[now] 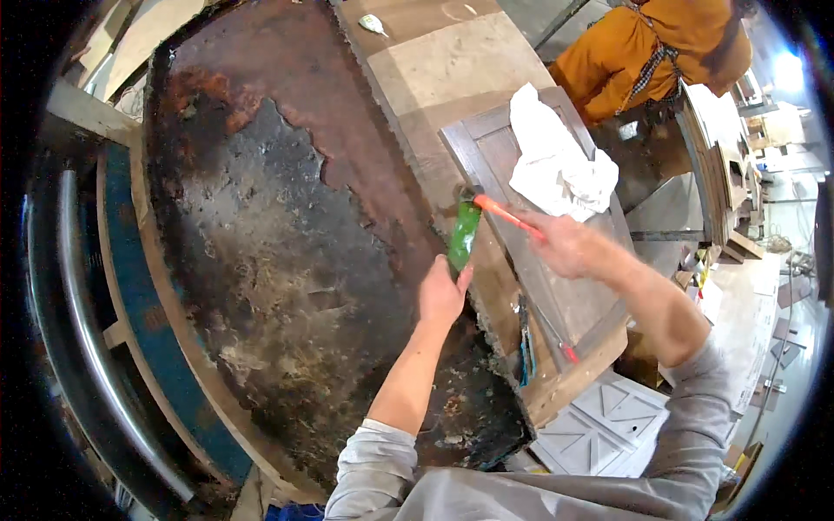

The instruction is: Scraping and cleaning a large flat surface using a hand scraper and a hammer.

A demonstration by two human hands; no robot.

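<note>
My left hand (443, 291) is closed around the lower end of a shiny green strip-shaped piece (465, 234), held upright near the edge of a large dark, crusted panel (287, 260). My right hand (565, 247) grips an orange-handled tool (512, 217). Its small dark head (469, 193) is at the top of the green piece; whether they touch I cannot tell. Below my right hand lies a grey framed door panel (556, 286), with a crumpled white cloth (560, 165) on its far part.
Pliers with blue handles (526, 347) and a red-tipped tool (568, 352) lie near the board's edge. A small white-and-green container (372, 24) is at the far end. Someone in orange clothing (660, 52) bends at the upper right. A white panel (599, 425) leans below.
</note>
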